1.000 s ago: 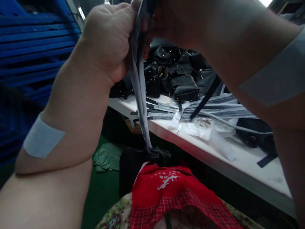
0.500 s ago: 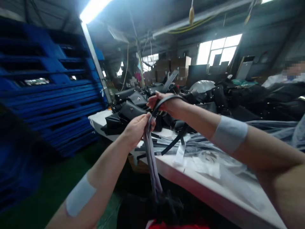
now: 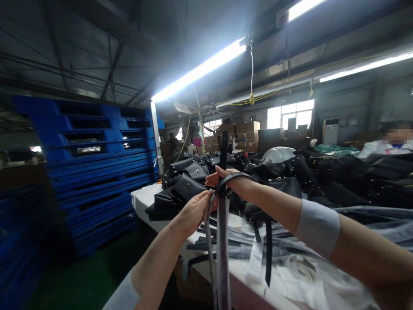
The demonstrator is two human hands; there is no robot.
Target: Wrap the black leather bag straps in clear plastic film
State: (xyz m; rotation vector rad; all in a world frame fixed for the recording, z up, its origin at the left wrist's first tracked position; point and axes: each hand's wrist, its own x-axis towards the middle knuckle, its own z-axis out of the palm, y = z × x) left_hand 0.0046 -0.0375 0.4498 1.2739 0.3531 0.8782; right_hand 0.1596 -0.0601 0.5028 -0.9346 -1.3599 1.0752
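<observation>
A long black strap (image 3: 223, 150) stands up in front of me, its lower length sheathed in a cloudy plastic sleeve (image 3: 222, 254). My left hand (image 3: 195, 211) pinches a narrow band of it just below the crossing, thumb and fingers pressed together. Higher up and to the right, my right hand (image 3: 237, 183) grips the strap, and one dark loop runs over the back of that hand. How its hidden fingers sit around the strap is partly covered. Black leather bags (image 3: 187, 187) with metal snaps lie heaped right behind both hands.
The white-covered table (image 3: 142, 200) carries plastic-wrapped straps (image 3: 364, 219), loose white wrapping (image 3: 290, 275) and more black bags. Blue pallets (image 3: 103, 181) are stacked at the left. A person (image 3: 393, 144) is at the far right, behind the bags.
My view has tilted up, so hands and table appear lower. The strap's free end now points upward above my right hand, and its sleeved part hangs straighter. Both hands keep hold.
</observation>
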